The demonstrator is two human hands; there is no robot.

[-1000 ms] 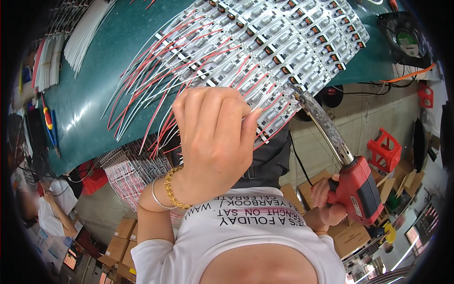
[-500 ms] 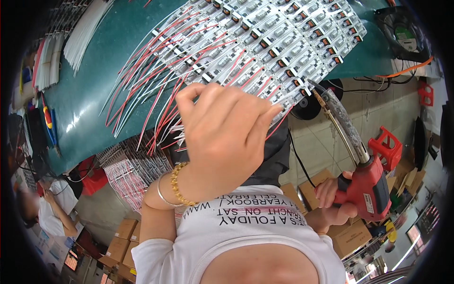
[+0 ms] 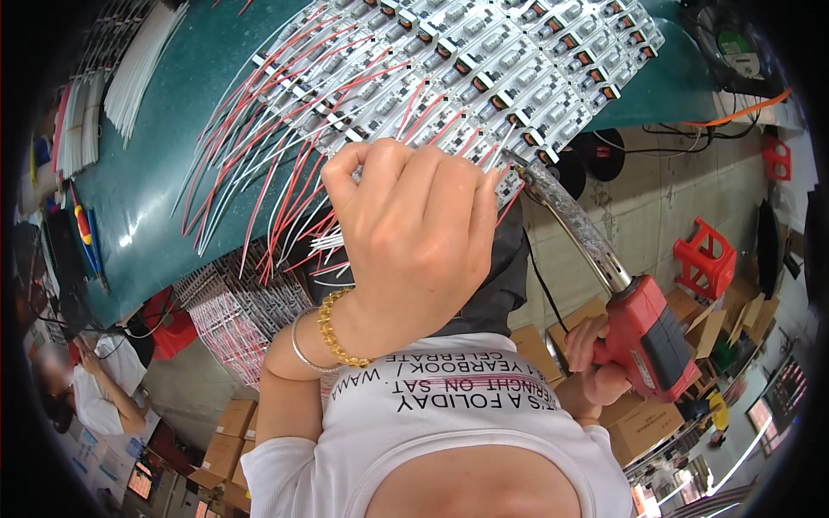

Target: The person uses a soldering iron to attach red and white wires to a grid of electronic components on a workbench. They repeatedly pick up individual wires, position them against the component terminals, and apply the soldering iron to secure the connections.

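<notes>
My left hand (image 3: 414, 233), with a yellow beaded bracelet and a silver bangle, is closed over the near edge of the circuit-board panel (image 3: 509, 65). A bundle of short white wires (image 3: 326, 243) sticks out beside its palm, so the hand appears closed on them; its fingertips are hidden. My right hand (image 3: 591, 354) grips the handle of a red and black soldering gun (image 3: 652, 337). The gun's tip meets the panel's near right corner, beside my left fingers. Red and white wires (image 3: 250, 164) fan out from the panel's left edge.
The panel lies on a green table mat (image 3: 147, 198). Bundled white wires (image 3: 142, 69) and a screwdriver (image 3: 84, 226) are at the left. A black fan (image 3: 738, 52) stands far right. More boards (image 3: 237, 319) hang below the table edge, near a red stool (image 3: 704, 259). A co-worker (image 3: 108, 380) sits left.
The soldering gun has moved left, its tip now against the panel's corner near my left fingers. The panel has shifted slightly left in the picture. My left hand remains closed.
</notes>
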